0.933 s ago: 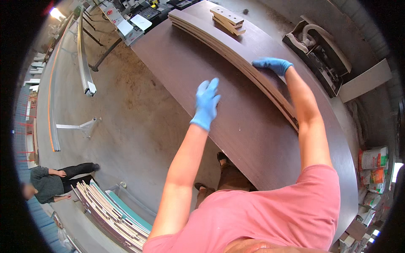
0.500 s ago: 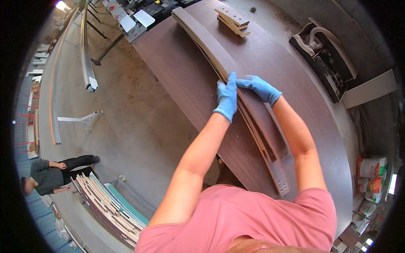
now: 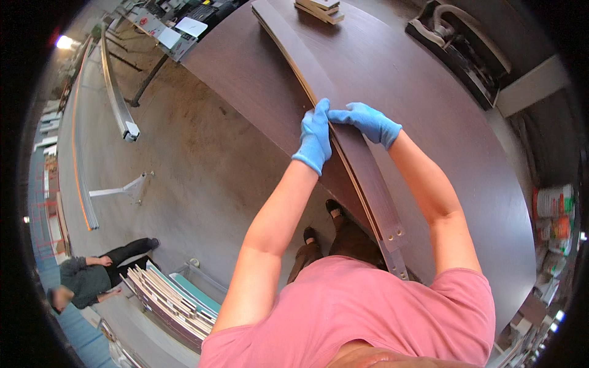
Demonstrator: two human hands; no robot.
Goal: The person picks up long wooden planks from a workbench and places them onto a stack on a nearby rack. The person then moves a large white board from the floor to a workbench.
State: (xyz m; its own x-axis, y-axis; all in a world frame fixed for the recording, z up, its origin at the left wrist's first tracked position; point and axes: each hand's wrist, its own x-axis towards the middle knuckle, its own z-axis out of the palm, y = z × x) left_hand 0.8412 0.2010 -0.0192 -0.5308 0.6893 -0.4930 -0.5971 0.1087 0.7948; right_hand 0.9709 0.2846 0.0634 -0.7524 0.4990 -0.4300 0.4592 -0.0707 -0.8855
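Observation:
Long dark brown boards (image 3: 363,168) lie stacked on a large brown table (image 3: 442,147), running from its far side toward my body. Pale edges show along their left side. My left hand (image 3: 315,140), in a blue glove, grips that left edge near the middle, fingers on top. My right hand (image 3: 370,124), gloved alike, bends over the stack from the right, its fingers reaching the left edge beside my left hand. At the near end, a lower board with holes sticks out past the upper one. The undersides of the boards are hidden.
Short drilled wood pieces (image 3: 320,11) sit at the table's far edge. Left of the table stand a metal rail (image 3: 116,86) and a machine (image 3: 165,34). A person (image 3: 86,279) is at the lower left by stacked strips (image 3: 169,300). A black open-topped box (image 3: 460,52) stands far right.
The near ends of the boards, spread apart before, now lie closer together. Both hands and the stack sit slightly further left in view. My feet now show beside the table.

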